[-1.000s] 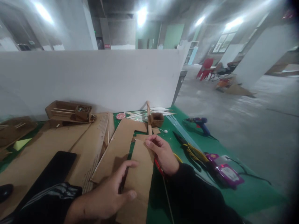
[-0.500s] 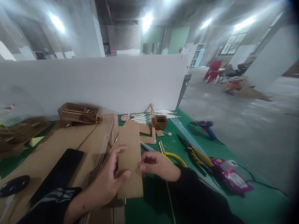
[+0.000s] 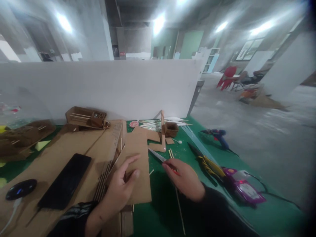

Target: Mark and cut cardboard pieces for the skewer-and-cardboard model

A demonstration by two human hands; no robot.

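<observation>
A flat rectangular piece of brown cardboard (image 3: 142, 171) lies in front of me, its lower edge over the green table. My left hand (image 3: 124, 179) rests on its left part, thumb and index finger spread apart; the other fingers are mostly hidden. To the right, my right hand (image 3: 184, 177) is closed around the handle end of scissors (image 3: 158, 155). Their silver blade points up and left toward the cardboard's right edge, and a bit of red handle shows under the fingers. A thin wooden stick (image 3: 180, 210) lies below my right hand.
A black phone (image 3: 65, 181) and a small black device (image 3: 21, 189) lie on a large cardboard sheet at left. Pliers (image 3: 208, 166), a purple box (image 3: 244, 187) and a glue gun (image 3: 217, 135) lie at right. Behind stand a small cardboard box (image 3: 171, 129) and a white partition (image 3: 123, 89).
My right hand has left the cardboard's right edge, moved right and closed on the scissors. The cardboard has tilted down flatter, and my left hand stays on it.
</observation>
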